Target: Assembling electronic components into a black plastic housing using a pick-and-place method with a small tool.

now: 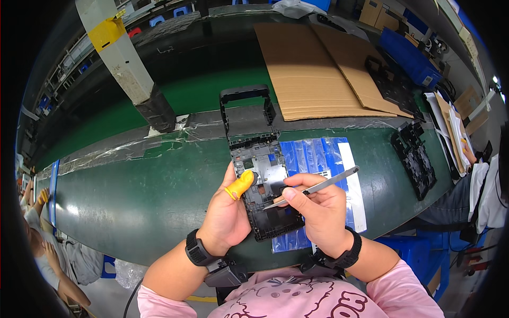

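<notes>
A black plastic housing, with a tall frame at its far end, is tilted over the table in front of me. My left hand is closed round its left side. A yellow finger cot covers that thumb, which presses on the inner face. Pinched in my right hand is a slim silver knife, like a scalpel. Its pointed end touches or nearly touches the lower inner part of the housing; which of the two I cannot tell. Under the housing and right hand lies a blue and clear plastic bag.
Another black plastic part lies on the green table at right. Cardboard sheets lie beyond, with a further black frame on them. A post stands far left. People sit at both sides.
</notes>
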The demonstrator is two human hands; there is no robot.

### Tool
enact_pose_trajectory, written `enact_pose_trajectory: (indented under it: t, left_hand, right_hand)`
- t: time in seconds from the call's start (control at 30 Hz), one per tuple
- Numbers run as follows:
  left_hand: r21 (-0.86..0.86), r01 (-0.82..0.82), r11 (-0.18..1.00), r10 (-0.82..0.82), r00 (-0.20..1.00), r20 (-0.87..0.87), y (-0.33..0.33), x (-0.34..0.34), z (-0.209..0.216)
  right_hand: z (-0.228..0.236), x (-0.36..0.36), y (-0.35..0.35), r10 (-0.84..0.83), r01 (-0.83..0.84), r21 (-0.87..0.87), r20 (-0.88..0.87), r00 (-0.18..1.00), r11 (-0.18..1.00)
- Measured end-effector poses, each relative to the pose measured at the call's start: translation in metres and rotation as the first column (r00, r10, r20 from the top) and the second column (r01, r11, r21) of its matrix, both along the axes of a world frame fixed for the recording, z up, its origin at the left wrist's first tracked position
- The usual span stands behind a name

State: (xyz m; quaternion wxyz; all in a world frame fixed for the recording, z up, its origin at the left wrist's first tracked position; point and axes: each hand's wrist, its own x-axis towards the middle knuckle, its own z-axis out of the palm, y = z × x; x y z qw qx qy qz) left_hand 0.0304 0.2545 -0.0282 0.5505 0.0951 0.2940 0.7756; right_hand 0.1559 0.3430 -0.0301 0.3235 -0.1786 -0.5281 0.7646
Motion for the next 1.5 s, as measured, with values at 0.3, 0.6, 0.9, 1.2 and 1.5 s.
enact_pose_trajectory:
  t: [0.3,0.6,0.9,1.2,1.5]
  left_hand:
    - [-0.050,-0.037,0.998,0.034,0.998,-0.060,0.000,0.000,-0.003]
    - [-0.002,-0.019,1.000,0.019,1.000,0.005,0.000,0.000,-0.003]
    - [0.009,0.007,1.000,-0.007,1.000,-0.021,-0.002,-0.002,-0.002]
    - [-0.013,0.024,1.000,-0.026,0.976,-0.216,-0.003,0.002,0.002]
    - [0.019,-0.056,0.998,0.058,0.986,-0.159,0.001,-0.005,-0.001]
  right_hand:
    - [0.002,-0.002,-0.001,0.001,-0.001,0.008,0.006,1.000,1.000]
    - [0.000,-0.002,-0.001,-0.008,0.007,0.030,0.019,1.000,1.000]
    - [0.001,-0.002,-0.003,-0.029,0.028,0.035,0.036,0.999,0.999]
    - [0.014,0.006,0.011,-0.014,0.015,-0.034,0.049,0.999,0.999]
    - [0.004,0.026,0.063,-0.134,0.121,0.073,0.196,0.972,0.990]
